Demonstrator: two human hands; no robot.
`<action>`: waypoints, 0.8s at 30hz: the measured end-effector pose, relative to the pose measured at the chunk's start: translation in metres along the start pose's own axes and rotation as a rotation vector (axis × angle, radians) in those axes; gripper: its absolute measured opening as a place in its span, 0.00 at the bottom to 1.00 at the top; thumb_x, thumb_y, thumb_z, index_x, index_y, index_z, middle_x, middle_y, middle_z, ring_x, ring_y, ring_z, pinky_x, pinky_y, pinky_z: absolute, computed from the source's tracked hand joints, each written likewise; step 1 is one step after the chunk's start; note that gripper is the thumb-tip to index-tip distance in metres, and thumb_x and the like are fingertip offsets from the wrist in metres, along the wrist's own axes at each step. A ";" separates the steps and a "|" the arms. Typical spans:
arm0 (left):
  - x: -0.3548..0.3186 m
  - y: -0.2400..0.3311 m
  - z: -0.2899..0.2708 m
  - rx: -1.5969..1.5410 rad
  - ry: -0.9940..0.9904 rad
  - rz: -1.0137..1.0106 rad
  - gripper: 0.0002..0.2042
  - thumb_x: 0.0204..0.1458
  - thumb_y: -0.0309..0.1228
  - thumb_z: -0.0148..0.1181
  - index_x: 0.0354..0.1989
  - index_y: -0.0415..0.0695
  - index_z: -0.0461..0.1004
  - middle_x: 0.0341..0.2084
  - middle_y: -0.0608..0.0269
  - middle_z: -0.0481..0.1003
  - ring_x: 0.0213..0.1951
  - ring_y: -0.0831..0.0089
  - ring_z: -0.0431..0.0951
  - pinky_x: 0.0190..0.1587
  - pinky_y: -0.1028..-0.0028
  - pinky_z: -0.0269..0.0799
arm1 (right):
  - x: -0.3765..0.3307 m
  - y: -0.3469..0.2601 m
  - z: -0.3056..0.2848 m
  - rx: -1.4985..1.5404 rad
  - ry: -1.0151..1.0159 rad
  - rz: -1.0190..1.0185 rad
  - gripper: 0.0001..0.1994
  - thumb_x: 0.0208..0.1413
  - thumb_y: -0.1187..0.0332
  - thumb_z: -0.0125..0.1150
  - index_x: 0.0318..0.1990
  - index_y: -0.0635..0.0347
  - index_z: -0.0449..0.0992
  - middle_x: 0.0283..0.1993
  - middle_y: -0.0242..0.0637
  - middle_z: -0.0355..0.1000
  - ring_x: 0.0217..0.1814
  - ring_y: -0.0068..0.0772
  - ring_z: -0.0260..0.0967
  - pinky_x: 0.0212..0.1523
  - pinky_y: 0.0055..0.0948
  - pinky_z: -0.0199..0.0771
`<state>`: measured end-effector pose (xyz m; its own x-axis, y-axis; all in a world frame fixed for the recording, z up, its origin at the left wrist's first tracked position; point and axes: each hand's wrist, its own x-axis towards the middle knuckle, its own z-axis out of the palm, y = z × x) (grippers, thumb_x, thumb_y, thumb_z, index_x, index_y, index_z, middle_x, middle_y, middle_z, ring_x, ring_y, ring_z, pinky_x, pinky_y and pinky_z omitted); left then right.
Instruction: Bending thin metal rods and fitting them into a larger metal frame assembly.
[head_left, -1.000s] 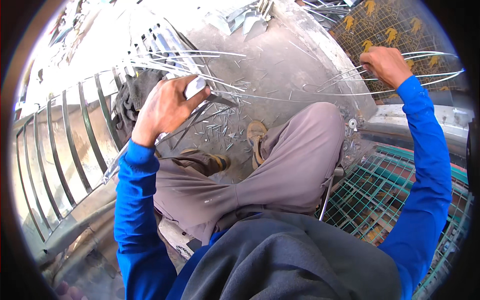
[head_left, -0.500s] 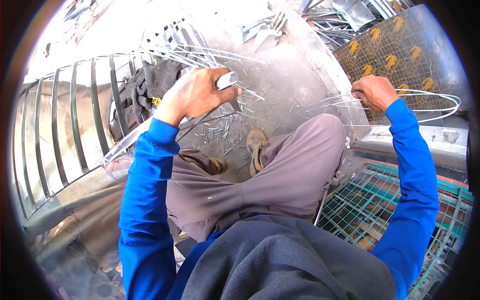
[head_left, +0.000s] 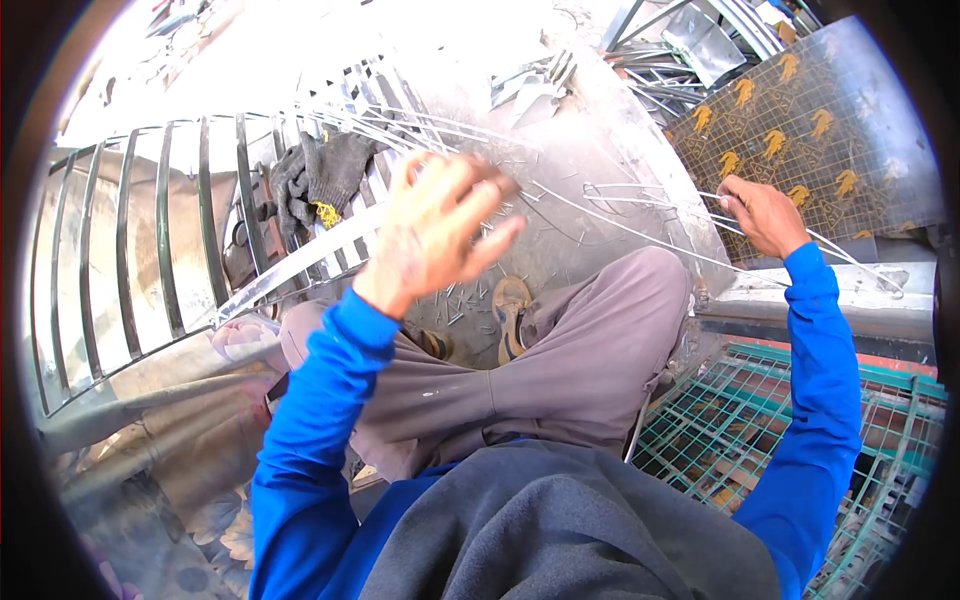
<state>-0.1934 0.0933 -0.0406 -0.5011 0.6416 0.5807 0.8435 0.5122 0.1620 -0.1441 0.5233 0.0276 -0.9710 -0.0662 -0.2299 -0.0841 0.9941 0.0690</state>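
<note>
My left hand (head_left: 440, 235) hovers in front of my knees, fingers spread and a little smeared by motion, with nothing visible in it. Beside its wrist, a long flat silver metal bar (head_left: 300, 258) slants down to the left. My right hand (head_left: 765, 215), off to the right, is pinched closed on thin pale wire (head_left: 655, 190), which is bent into long narrow loops that stick out on both sides of the fist. A single length of wire (head_left: 640, 228) runs from the middle of the floor toward the ledge below my right hand.
A dark barred metal rack (head_left: 125, 250) stands on the left, with grey knitted gloves (head_left: 325, 175) next to it. Cut wire bits lie on the floor between my shoes (head_left: 512, 305). A patterned board (head_left: 790, 130) leans at the far right, above a green wire grid (head_left: 740, 430).
My left hand has opened, and the grey-handled tool it held no longer shows in it. My right hand has lowered slightly, and its wire loops have swung downward at the right.
</note>
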 end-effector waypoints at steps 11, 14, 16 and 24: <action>-0.060 0.088 0.071 -1.058 -0.281 -0.978 0.18 0.56 0.36 0.68 0.50 0.39 0.74 0.42 0.58 0.76 0.42 0.68 0.77 0.42 0.68 0.73 | -0.035 -0.001 -0.005 0.009 -0.166 0.128 0.09 0.69 0.61 0.47 0.49 0.53 0.67 0.39 0.56 0.76 0.43 0.67 0.72 0.42 0.57 0.69; -0.058 0.096 0.086 -1.175 -0.058 -1.147 0.30 0.55 0.40 0.69 0.61 0.36 0.65 0.40 0.55 0.78 0.42 0.72 0.78 0.43 0.70 0.74 | -0.031 0.002 -0.005 0.107 -0.221 0.113 0.09 0.69 0.61 0.47 0.49 0.55 0.68 0.39 0.55 0.76 0.42 0.64 0.73 0.42 0.54 0.70; -0.049 0.100 0.096 -1.286 -0.038 -1.080 0.36 0.56 0.40 0.67 0.68 0.38 0.57 0.37 0.57 0.78 0.38 0.72 0.77 0.41 0.70 0.75 | -0.027 0.003 -0.003 0.147 -0.237 0.081 0.10 0.69 0.62 0.47 0.48 0.56 0.68 0.38 0.53 0.77 0.41 0.59 0.75 0.41 0.52 0.71; -0.070 0.100 0.138 -1.334 -0.291 -1.018 0.21 0.68 0.46 0.48 0.40 0.37 0.74 0.33 0.62 0.77 0.35 0.75 0.76 0.41 0.73 0.73 | -0.022 0.011 -0.014 0.597 -0.422 0.123 0.11 0.71 0.62 0.47 0.47 0.60 0.69 0.35 0.34 0.75 0.39 0.23 0.76 0.48 0.28 0.66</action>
<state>-0.1006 0.1792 -0.1752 -0.7895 0.5339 -0.3028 -0.3284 0.0495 0.9432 -0.1266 0.5343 0.0475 -0.7866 -0.0317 -0.6167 0.2731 0.8778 -0.3936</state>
